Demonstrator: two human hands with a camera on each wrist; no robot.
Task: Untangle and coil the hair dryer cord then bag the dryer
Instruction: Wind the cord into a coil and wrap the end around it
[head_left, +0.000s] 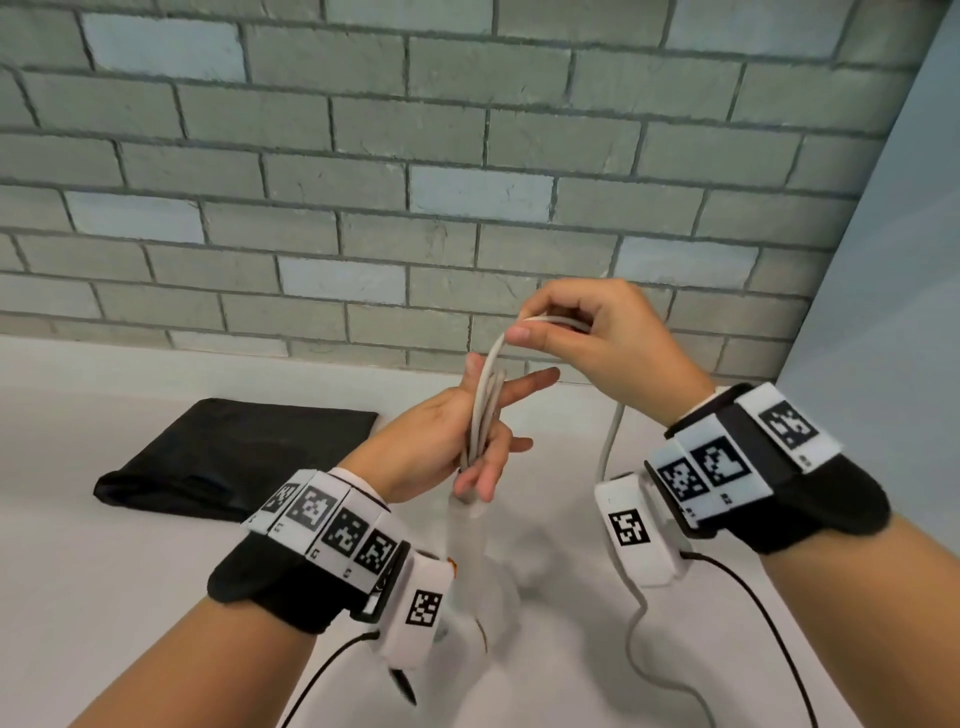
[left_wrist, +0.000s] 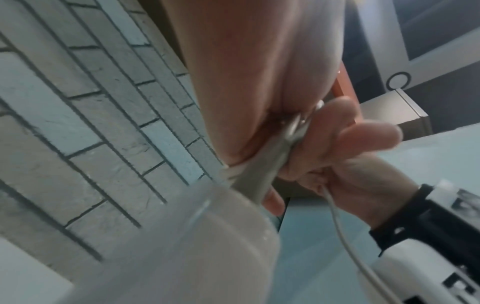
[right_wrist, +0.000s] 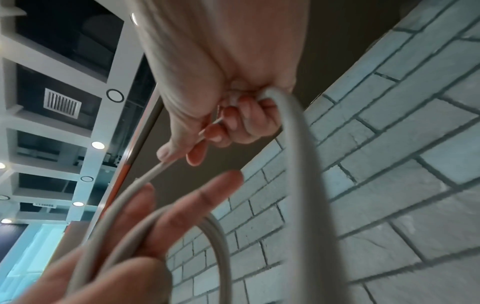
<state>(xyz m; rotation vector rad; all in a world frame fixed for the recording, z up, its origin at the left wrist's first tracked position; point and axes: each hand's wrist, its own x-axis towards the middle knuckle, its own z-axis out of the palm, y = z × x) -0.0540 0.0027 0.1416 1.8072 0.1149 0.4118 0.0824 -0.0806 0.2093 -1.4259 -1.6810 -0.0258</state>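
Centre of the head view: the left hand (head_left: 447, 441) is holding several gathered loops of the pale grey cord (head_left: 485, 410) against its palm, the lower fingers curling round the bundle while the index finger is pointing toward the right of the frame. Just above and to the right, the right hand (head_left: 597, 338) is pinching a single strand of the same cord between thumb and forefinger, the strand arching down into the bundle. From the right hand a further length is hanging down along the right of centre and trailing across the white counter (head_left: 130, 571) toward the lower right edge. Below the left hand, the white hair dryer (head_left: 470, 561) is hanging blurred at lower centre, its body filling the lower left of the left wrist view. At left of centre a flat black bag (head_left: 234, 457) is lying on the counter, well apart from both hands. A grey brick wall (head_left: 363, 156) is occupying the upper frame.
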